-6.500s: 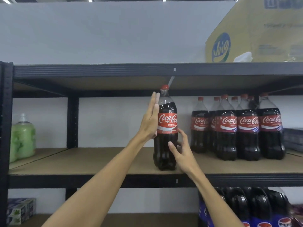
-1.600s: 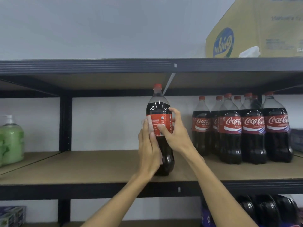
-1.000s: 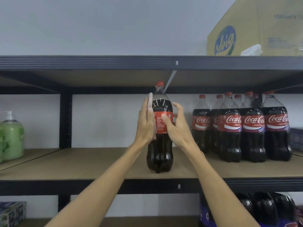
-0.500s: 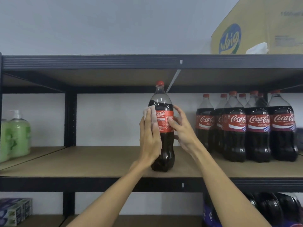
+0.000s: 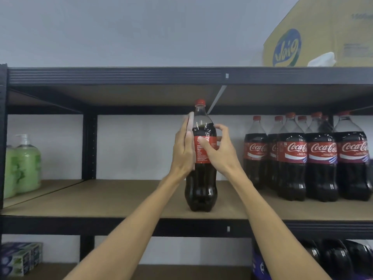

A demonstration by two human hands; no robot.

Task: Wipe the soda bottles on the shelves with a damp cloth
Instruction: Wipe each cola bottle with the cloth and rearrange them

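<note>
A tall cola bottle point(image 5: 201, 188) with a red cap and red label stands upright near the front of the middle shelf point(image 5: 121, 201). My left hand point(image 5: 184, 150) lies flat against the bottle's left side, fingers straight, pressing a pale cloth point(image 5: 189, 120) whose edge shows at my fingertips. My right hand point(image 5: 219, 150) curls round the label from the right, thumb across the front. Most of the cloth is hidden behind my left hand.
Several more cola bottles point(image 5: 302, 156) stand grouped at the right of the same shelf. Green soap dispensers point(image 5: 26, 164) stand at the far left. A cardboard box point(image 5: 323, 33) sits on the top shelf. Dark bottles point(image 5: 333, 259) and small boxes point(image 5: 20, 257) occupy the shelf below.
My left hand with the cloth has slid up the bottle's left side towards the shoulder. The bottle has turned slightly under my right hand, which stays on the label.
</note>
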